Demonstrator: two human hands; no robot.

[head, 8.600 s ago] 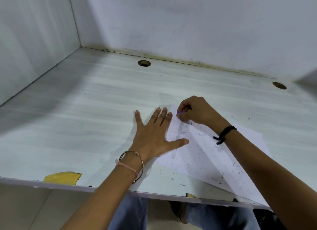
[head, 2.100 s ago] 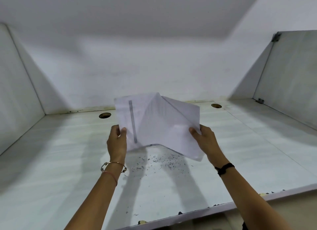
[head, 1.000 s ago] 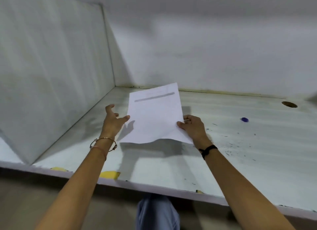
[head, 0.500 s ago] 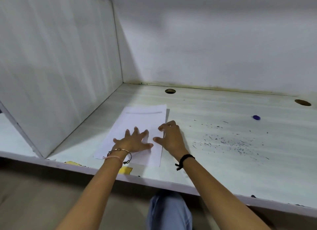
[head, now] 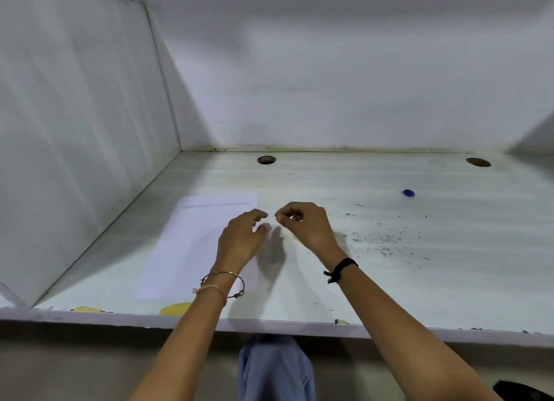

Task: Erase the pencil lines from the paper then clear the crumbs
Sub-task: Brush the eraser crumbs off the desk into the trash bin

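Note:
The white paper [head: 192,245] lies flat on the left part of the desk [head: 449,295], a faint grey line near its far edge. My left hand [head: 242,239] hovers above the paper's right side, fingers loosely curled and holding nothing. My right hand [head: 302,224] hangs just right of the paper, raised off the desk, fingers curled loosely with nothing visible in them. Dark eraser crumbs [head: 383,245] are scattered on the desk to the right of my right hand. A small blue eraser [head: 408,193] lies further back on the right.
A side panel [head: 75,131] closes the desk on the left and a wall stands behind. Two round cable holes [head: 266,160] [head: 478,162] sit near the back edge. Yellow chipped patches [head: 175,308] mark the front edge.
Both hands carried the paper off the crumbs and laid it flat at the left. They have since lifted off the sheet and their fingers have curled.

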